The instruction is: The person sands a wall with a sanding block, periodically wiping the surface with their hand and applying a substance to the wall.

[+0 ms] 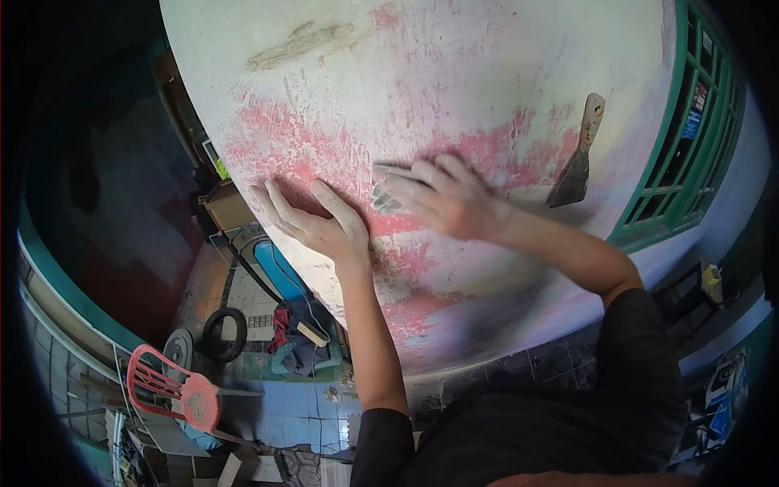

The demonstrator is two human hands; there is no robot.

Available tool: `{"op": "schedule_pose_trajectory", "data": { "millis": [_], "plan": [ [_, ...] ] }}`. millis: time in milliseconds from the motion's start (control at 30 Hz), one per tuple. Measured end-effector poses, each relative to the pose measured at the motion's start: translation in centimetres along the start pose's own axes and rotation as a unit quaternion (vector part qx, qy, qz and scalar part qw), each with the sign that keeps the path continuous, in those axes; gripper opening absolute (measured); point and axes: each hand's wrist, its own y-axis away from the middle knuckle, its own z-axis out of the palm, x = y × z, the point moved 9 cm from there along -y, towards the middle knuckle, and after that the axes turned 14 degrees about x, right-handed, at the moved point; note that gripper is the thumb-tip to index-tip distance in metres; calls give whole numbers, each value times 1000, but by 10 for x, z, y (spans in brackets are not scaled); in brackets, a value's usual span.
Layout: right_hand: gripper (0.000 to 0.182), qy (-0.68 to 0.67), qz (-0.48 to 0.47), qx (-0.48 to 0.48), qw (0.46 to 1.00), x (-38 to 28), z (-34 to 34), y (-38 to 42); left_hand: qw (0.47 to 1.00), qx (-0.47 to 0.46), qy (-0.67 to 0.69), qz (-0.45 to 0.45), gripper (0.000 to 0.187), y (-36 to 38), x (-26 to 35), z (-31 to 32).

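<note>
My right hand (pixel 454 199) presses a folded piece of sandpaper (pixel 385 198) against the wall (pixel 479 73). The sandpaper has a dark upper edge and a pale, dusty face, partly covered by my fingers. My left hand (pixel 320 221) lies on the wall to the left, thumb and fingers spread and whitened with dust, holding nothing. Pink patches show around both hands through the worn, off-white paint. Farther right, a putty knife (pixel 578 158) with a worn handle sits against the wall, blade down; what keeps it there is not visible.
A green window frame with bars (pixel 649 207) bounds the wall on the right. At lower left are a red plastic chair (pixel 199 402), a black tire (pixel 224 334) and a heap of cloth (pixel 304 345). A small dark table (pixel 706 284) stands at far right.
</note>
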Motion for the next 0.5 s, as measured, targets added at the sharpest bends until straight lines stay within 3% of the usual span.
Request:
{"op": "schedule_pose_trajectory", "data": {
  "millis": [33,67,133,167,233,367,433,500],
  "plan": [
    [30,3,-70,8,998,2,-2,-8,1000,2,1,3,62,-1,1,1],
    [34,13,-47,41,998,29,-20,-34,1000,-3,-1,2,62,0,0,1],
    [38,181,-60,29,981,84,-33,-66,1000,-11,-3,-4,62,3,-1,3],
    [38,181,-60,28,981,86,-31,-69,1000,-16,-6,-11,61,4,-3,4],
    [40,201,53,92,974,101,-39,-77,1000,-21,-9,-17,61,4,-6,4],
    [32,53,53,75,994,25,-9,-27,1000,-11,-17,0,59,2,-5,5],
    [32,52,-68,-3,996,-5,5,-17,1000,-14,-4,-9,59,4,-5,4],
    [33,101,-76,65,990,37,-2,-46,1000,-11,-23,9,59,4,-4,4]
  ]
}}
